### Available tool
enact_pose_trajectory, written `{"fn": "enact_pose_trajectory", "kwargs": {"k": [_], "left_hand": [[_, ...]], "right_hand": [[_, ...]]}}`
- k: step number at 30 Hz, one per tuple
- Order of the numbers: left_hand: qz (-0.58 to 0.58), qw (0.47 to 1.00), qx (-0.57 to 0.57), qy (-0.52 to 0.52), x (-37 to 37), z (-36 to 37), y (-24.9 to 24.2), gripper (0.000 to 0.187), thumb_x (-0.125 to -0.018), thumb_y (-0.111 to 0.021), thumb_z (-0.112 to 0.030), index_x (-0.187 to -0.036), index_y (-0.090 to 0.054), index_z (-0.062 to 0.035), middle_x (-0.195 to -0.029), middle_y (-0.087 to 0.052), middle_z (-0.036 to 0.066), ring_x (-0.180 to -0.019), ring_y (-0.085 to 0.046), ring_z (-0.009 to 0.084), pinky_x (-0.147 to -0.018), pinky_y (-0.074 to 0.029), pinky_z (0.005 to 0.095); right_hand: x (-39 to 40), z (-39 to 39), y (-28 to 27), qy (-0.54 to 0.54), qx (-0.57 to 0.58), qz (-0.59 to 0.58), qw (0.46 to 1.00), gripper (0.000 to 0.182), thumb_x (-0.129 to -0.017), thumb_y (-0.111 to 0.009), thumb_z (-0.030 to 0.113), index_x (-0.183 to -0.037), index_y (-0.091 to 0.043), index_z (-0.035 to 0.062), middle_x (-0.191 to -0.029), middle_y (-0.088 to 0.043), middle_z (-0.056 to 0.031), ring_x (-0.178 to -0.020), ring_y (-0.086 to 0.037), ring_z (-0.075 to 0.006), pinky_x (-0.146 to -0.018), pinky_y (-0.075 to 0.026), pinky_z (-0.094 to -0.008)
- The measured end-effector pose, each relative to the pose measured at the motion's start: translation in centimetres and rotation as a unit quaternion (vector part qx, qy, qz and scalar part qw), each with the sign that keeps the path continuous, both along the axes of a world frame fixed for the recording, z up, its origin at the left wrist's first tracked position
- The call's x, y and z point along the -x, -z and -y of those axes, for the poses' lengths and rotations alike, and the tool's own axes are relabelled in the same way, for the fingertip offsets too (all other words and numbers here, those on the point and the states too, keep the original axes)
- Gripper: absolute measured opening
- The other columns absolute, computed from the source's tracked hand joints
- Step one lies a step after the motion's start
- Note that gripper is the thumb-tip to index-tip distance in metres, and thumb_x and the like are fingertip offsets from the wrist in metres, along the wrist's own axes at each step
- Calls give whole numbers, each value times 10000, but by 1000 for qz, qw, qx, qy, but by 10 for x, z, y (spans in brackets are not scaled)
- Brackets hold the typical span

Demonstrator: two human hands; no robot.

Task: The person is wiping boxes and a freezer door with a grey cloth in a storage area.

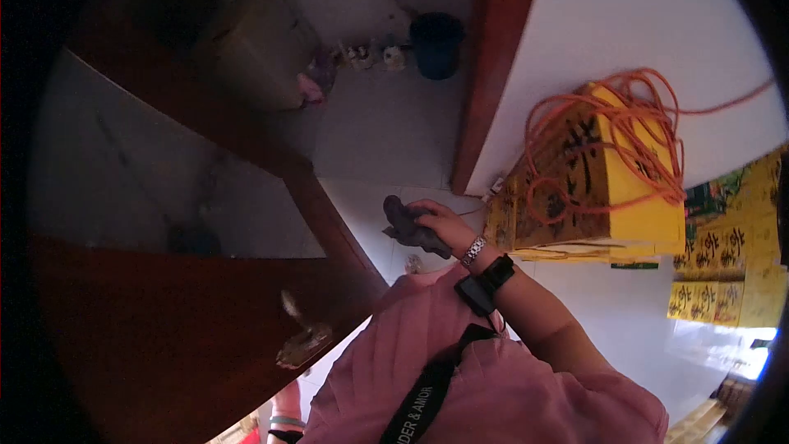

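Note:
My right hand (441, 224) is closed around a crumpled dark grey cloth (415, 228), held in front of my body above the pale tiled floor. A metal bracelet and a black band with a small device are on that wrist and forearm. At the lower left, part of my left hand (286, 399) shows beside the edge of a dark red-brown wooden door (189, 329); its fingers are hidden. The door's metal handle (304, 341) is close to it, on the near face.
Yellow boxes (645, 156) with black characters are stacked at right, with an orange rope (608, 148) coiled on top. Through the doorway, past the wooden frame (501, 57), stand a blue bucket (436, 45) and a large pale bin-like container (255, 49) in a dim room.

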State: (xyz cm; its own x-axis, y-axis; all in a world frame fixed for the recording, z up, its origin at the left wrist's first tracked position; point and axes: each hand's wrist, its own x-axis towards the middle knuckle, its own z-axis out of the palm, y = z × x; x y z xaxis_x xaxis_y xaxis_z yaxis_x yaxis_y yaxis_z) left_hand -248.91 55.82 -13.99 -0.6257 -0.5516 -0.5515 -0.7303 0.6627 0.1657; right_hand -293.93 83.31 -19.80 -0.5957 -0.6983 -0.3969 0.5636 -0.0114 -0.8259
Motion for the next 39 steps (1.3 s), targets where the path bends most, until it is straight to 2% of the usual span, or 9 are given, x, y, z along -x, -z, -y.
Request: {"fn": "enact_pose_trajectory", "kwargs": {"k": [5,13,20,24,26,28,35,38,39], "left_hand": [[31,986,8,-163,-56,20,6,379,-903,-673,-189,-1256,-625,-60,-1173,-656,165,-1018,-642,308,-941,-508,419],[37,968,-17,-246,-11,102,60,392,-909,-668,-178,-1279,-612,-62,-1181,-657,161,-1027,-642,292,-934,-509,406],[-36,982,-53,-180,126,236,110,403,-914,-663,-168,-1299,-600,-64,-1189,-658,157,-1035,-642,278,-928,-511,395],[-85,986,-77,-122,223,307,124,410,-917,-661,-162,-1310,-593,-66,-1193,-658,154,-1039,-642,270,-925,-511,389],[-102,986,-89,-95,269,337,127,414,-918,-660,-159,-1316,-590,-66,-1196,-658,153,-1041,-642,266,-923,-512,386],[-111,986,-102,-72,316,361,131,418,-920,-658,-156,-1321,-586,-67,-1198,-658,152,-1043,-642,262,-921,-512,382],[-104,985,-138,-10,471,409,141,431,-925,-654,-147,-1341,-575,-69,-1206,-659,148,-1051,-642,248,-915,-513,371],[-96,982,-161,9,531,422,134,437,-927,-652,-142,-1350,-570,-69,-1209,-659,146,-1054,-641,242,-912,-514,366],[-97,981,-166,17,555,427,130,438,-928,-652,-141,-1353,-568,-70,-1210,-660,146,-1055,-641,240,-911,-514,365]], "right_hand": [[31,62,36,-94,-10,-29,995,353,-926,-555,85,-1272,-581,17,-1177,-654,-99,-1020,-661,-193,-913,-542,-318],[122,163,69,-67,-22,37,997,323,-912,-577,65,-1226,-598,-7,-1122,-675,-107,-980,-679,-208,-894,-559,-334],[212,233,57,-10,-46,119,992,283,-909,-581,47,-1187,-606,-2,-1088,-687,-106,-940,-697,-218,-859,-585,-333],[250,257,76,20,-80,11,996,258,-909,-593,60,-1156,-631,-5,-1101,-678,-134,-948,-705,-250,-849,-597,-367],[271,262,94,-74,-69,-221,970,241,-906,-603,80,-1119,-657,-18,-1150,-662,-131,-978,-694,-244,-881,-585,-363],[288,292,63,10,-34,113,993,235,-896,-619,93,-1092,-672,-26,-1151,-667,-123,-992,-688,-237,-891,-579,-366],[407,353,62,-108,-108,-113,982,345,-896,-606,148,-1206,-635,-2,-1131,-674,-135,-951,-676,-205,-867,-557,-334],[447,371,38,-51,-47,-5,998,362,-889,-608,139,-1225,-632,8,-1134,-674,-126,-1004,-658,-206,-902,-536,-349],[460,381,41,-43,-56,-76,995,365,-881,-613,140,-1224,-632,16,-1120,-680,-116,-1011,-654,-203,-914,-531,-354]]}}
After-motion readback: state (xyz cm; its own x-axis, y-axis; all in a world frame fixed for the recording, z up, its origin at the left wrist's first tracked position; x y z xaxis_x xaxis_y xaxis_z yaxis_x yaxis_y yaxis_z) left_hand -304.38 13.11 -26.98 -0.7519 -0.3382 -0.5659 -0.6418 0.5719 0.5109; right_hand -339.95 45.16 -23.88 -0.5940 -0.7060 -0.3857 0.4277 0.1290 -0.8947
